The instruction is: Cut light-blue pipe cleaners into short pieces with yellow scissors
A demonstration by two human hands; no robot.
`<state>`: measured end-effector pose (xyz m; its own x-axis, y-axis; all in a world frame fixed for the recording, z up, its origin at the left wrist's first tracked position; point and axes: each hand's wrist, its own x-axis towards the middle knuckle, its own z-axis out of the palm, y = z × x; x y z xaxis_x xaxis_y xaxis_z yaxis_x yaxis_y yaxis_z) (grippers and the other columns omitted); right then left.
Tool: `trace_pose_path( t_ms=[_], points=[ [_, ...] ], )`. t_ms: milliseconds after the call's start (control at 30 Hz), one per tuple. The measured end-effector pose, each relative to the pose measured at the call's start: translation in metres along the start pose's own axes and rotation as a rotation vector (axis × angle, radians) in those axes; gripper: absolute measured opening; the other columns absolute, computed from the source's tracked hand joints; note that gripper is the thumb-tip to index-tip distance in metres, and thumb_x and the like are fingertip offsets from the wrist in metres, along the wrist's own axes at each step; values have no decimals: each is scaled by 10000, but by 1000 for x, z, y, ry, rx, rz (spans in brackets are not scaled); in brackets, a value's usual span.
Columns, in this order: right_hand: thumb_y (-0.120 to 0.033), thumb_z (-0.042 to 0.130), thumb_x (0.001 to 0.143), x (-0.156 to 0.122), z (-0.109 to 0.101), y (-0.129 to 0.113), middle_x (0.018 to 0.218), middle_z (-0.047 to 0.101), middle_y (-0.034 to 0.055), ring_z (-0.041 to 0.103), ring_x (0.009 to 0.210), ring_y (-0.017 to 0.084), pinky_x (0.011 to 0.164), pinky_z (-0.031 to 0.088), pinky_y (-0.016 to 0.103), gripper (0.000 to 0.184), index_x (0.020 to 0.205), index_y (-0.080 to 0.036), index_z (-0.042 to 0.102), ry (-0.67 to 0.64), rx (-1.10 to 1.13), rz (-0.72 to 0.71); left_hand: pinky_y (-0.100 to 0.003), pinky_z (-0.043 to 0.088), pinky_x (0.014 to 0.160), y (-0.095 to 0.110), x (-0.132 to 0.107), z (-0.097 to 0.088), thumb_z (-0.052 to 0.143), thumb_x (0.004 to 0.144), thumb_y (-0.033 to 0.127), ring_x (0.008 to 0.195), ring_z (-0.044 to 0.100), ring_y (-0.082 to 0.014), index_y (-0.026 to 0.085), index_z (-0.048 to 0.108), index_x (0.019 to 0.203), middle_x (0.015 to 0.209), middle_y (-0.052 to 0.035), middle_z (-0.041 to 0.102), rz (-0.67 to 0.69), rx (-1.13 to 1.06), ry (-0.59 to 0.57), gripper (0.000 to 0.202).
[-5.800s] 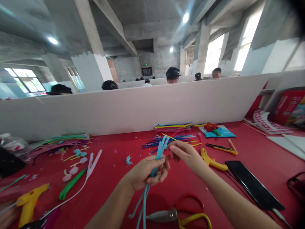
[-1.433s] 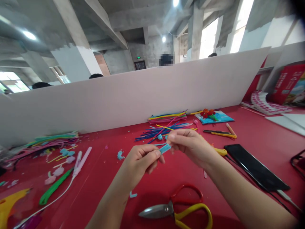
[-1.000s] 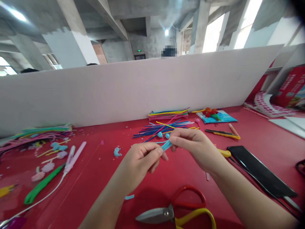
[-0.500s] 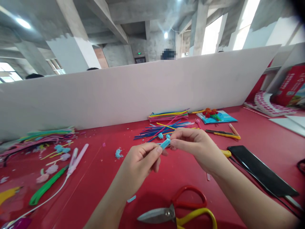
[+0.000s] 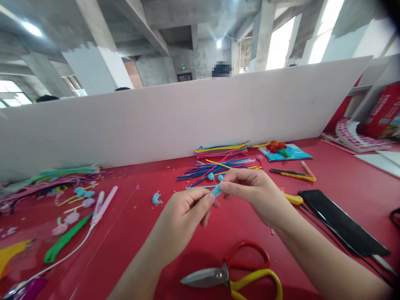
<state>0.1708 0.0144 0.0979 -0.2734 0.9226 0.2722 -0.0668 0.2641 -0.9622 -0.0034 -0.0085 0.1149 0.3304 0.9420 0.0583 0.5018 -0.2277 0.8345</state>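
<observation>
Between both hands is a short, flat light-blue strip [image 5: 216,190], slightly slanted over the red table. My left hand [image 5: 192,208] pinches its lower end between thumb and fingers. At the upper end, my right hand [image 5: 245,185] is closed on it with thumb and forefinger, covering that tip. Just behind the strip lie two small light-blue curled balls [image 5: 211,176], close to a pile of blue, pink and yellow pipe cleaners [image 5: 215,167]. Scissors [image 5: 223,275] with one red and one yellow handle rest on the table below my hands.
A black phone [image 5: 342,221] and a yellow-handled tool [image 5: 293,199] lie to the right. On the left are a pink wand-like tool [image 5: 104,206] with a white cord, a green tool [image 5: 67,239] and blue fluff [image 5: 156,198]. A white partition [image 5: 150,125] rises behind.
My right fingertips have shifted left and down along the strip, nearer my left hand, and less of it shows. The view has moved slightly. A small pale piece beside my left forearm is out of sight.
</observation>
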Motion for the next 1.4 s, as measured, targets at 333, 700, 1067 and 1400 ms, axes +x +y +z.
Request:
trace_pose_path(
  t_ms=[333,700,1067,1400],
  points=[
    [-308,590,711,4,17,28,613,547,-23,496,602,83,633,388,237,149,683,-161,593,-34,84,73,-184,243,405,-21,0,-10,362,820,417,401,327,-61,158,526,727,491,43,442,-189,-142,-184,321],
    [-277,589,664,-22,22,84,596,602,-2,565,585,112,600,440,242,148,714,-141,614,-191,-47,294,-163,197,371,-73,-12,27,386,803,385,366,283,-43,134,515,694,465,41,443,-319,-298,-339,302],
    [-244,573,669,-36,0,96,681,624,-6,563,643,114,619,418,231,148,781,-156,614,-88,-149,237,-159,298,360,-88,7,52,465,774,371,406,410,-54,123,544,669,546,12,496,-216,-254,-255,281],
    [-320,586,686,-42,-9,101,684,628,13,572,580,105,616,456,255,192,755,-141,588,-45,80,375,-167,372,364,-81,11,64,470,779,329,450,490,-75,120,563,761,639,-21,550,-325,-452,-273,230]
  ],
)
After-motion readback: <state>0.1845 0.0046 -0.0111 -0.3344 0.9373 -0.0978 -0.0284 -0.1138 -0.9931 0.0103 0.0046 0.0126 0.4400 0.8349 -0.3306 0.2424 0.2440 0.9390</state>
